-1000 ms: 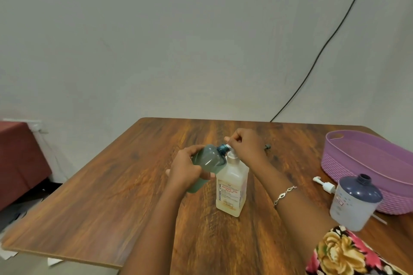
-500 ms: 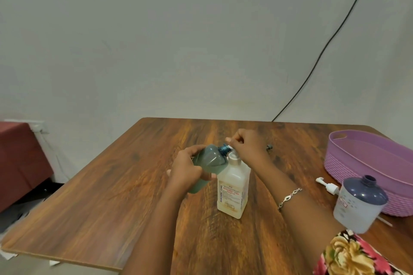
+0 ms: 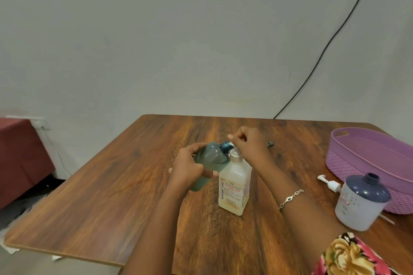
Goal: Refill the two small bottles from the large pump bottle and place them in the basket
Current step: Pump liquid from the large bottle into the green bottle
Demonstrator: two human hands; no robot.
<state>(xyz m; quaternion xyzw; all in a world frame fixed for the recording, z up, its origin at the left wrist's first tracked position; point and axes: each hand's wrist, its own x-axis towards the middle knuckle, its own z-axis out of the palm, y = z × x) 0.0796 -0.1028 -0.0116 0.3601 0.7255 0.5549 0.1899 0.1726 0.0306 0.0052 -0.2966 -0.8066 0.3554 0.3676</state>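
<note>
Left hand point(image 3: 187, 168) is gripping tilted green bottle point(image 3: 213, 156), neck at pump bottle point(image 3: 234, 182) nozzle. Right hand point(image 3: 251, 145) is pinching the pump top.

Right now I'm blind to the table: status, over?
Left grip holds green bottle, neck at pump head of cream bottle. Right grip curled on pump head. Nothing between.

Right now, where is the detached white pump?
Head view, right side: the white pump lies on the table, beside the open large bottle and before the purple basket.
</note>
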